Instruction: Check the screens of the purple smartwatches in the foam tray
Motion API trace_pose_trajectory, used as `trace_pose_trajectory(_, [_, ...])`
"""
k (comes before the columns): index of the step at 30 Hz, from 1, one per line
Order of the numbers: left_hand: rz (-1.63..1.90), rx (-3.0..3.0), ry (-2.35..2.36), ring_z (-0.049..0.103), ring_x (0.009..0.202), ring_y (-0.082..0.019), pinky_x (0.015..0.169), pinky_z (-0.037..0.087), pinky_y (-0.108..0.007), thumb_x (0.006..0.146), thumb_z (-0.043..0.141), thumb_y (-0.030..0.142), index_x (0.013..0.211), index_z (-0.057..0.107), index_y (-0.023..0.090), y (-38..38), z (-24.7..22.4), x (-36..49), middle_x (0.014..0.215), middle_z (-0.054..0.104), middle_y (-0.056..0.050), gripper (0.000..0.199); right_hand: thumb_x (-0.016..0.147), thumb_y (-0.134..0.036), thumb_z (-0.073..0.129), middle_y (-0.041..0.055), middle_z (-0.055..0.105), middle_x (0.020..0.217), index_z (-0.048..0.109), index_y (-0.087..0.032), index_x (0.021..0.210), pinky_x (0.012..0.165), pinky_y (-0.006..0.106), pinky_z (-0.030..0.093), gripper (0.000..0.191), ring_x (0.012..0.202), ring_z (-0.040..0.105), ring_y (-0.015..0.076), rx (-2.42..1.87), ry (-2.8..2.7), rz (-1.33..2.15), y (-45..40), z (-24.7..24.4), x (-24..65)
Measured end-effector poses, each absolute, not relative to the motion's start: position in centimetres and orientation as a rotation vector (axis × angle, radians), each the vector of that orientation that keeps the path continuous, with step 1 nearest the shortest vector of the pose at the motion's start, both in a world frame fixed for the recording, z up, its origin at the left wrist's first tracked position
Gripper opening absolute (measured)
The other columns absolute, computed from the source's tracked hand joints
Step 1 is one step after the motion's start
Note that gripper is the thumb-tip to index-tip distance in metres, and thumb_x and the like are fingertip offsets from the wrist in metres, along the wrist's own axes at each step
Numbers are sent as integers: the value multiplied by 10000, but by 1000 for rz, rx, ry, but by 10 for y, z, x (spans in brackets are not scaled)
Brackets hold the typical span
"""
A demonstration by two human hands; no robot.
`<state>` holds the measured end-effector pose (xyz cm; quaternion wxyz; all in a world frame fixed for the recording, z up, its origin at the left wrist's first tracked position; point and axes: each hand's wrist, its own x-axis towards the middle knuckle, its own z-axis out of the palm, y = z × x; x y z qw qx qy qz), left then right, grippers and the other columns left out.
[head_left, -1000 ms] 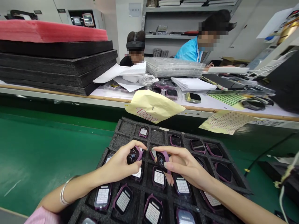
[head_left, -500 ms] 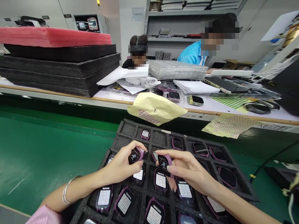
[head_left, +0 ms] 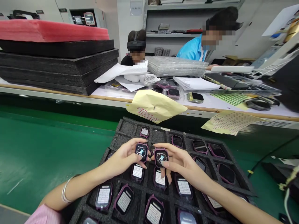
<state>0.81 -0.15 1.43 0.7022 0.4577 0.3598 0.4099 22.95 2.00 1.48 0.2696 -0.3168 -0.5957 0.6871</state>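
Observation:
My left hand (head_left: 127,155) is closed on a purple-framed smartwatch case (head_left: 141,151), its lit clock-like screen facing up and the thumb on its lower edge. Close beside it, my right hand (head_left: 178,159) grips a second purple smartwatch case (head_left: 161,155) with a similar lit screen. Both are held above a black foam tray (head_left: 158,136). Strapless purple smartwatches lie in its compartments, several showing a white grid screen, like the one near me (head_left: 154,212), others dark, like the one at the right (head_left: 226,173). My hands hide some compartments.
Behind the tray runs a workbench (head_left: 112,99) bearing stacked black foam (head_left: 58,68) topped with pink foam (head_left: 53,31), clear plastic trays (head_left: 175,66) and papers. Yellow sheets (head_left: 155,105) hang over its edge. Two people are across the bench.
Both smartwatches have turned from tilted, edge-on poses to face me. My hands have drawn slightly closer together, and the camera view has shifted a little.

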Motion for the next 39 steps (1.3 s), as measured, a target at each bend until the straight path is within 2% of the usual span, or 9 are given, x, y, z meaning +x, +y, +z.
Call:
trace_pose_trajectory(15, [912, 1111, 816, 634, 916, -193, 757, 567, -333, 746, 536, 74, 1116, 516, 172, -3, 11, 8, 995, 622, -53, 383, 846, -221, 626, 90, 672, 982, 506, -161, 1230, 452, 218, 556, 408, 600, 694, 162, -870, -1540, 1831, 15, 18, 228])
trace_pose_trajectory(25, [912, 1111, 778, 632, 914, -174, 757, 573, -320, 773, 523, 57, 1105, 517, 172, -3, 9, 7, 1011, 624, -51, 351, 845, -275, 651, 80, 692, 894, 525, -148, 1194, 419, 206, 542, 392, 531, 678, 150, -960, -1557, 1728, 14, 20, 226])
trace_pose_trajectory(28, [920, 1073, 741, 632, 924, -181, 759, 578, -333, 790, 545, 80, 1096, 525, 173, -3, 11, 7, 977, 637, -45, 320, 859, -317, 630, 91, 694, 894, 534, -148, 1188, 397, 209, 535, 382, 521, 681, 160, -953, -1530, 1726, 14, 20, 226])
trace_pose_trajectory(33, [939, 1052, 704, 646, 917, -194, 744, 583, -337, 840, 574, 163, 1084, 532, 161, -5, 14, 8, 959, 664, -65, 248, 877, -368, 598, 55, 674, 758, 573, -142, 1153, 380, 222, 533, 358, 499, 679, 179, -938, -1503, 1704, 15, 20, 228])
trace_pose_trajectory(39, [961, 1037, 736, 670, 801, -156, 659, 581, -262, 828, 623, 181, 1029, 560, 152, -5, 15, 8, 920, 668, -49, 213, 879, -355, 598, 80, 689, 846, 574, -142, 1151, 373, 204, 522, 346, 494, 672, 158, -957, -1498, 1706, 16, 20, 227])
